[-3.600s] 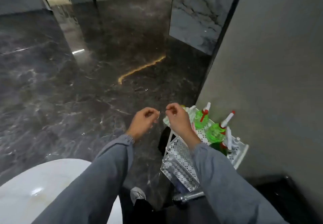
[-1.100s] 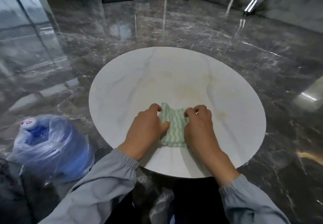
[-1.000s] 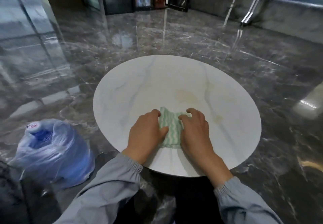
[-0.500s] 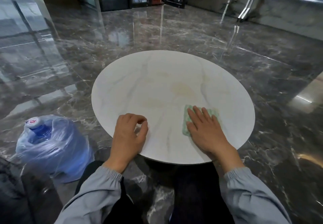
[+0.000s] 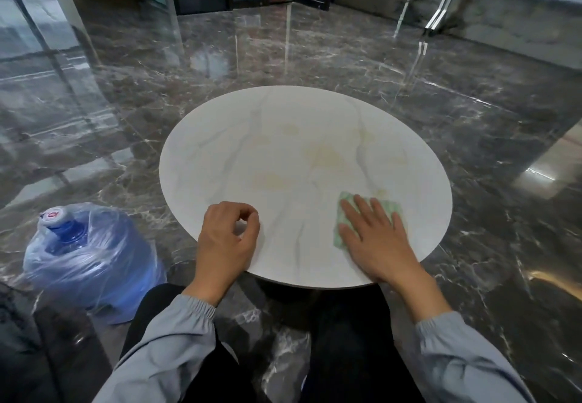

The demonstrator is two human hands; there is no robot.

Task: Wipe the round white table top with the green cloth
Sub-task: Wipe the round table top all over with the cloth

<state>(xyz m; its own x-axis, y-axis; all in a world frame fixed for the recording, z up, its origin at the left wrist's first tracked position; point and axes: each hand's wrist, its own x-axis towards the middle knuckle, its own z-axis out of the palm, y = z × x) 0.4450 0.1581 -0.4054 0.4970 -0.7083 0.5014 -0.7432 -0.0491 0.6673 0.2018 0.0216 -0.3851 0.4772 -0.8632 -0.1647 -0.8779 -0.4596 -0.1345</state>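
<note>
The round white table top (image 5: pixel 283 138) has grey veins and pale yellowish stains near its middle. A folded green-and-white cloth (image 5: pixel 389 206) lies flat on its near right part. My right hand (image 5: pixel 374 239) presses on the cloth with straight, spread fingers and covers most of it. My left hand (image 5: pixel 226 239) rests at the table's near left edge, its fingers loosely curled with nothing in them.
A large blue water jug (image 5: pixel 85 257) wrapped in clear plastic stands on the dark marble floor to the left of the table. My legs in black trousers are below the near table edge. Glossy floor surrounds the table; dark doors and posters stand at the back.
My right hand has slid the cloth from the table's near middle out to the right. My left hand let go of the cloth and stays at the near left edge.
</note>
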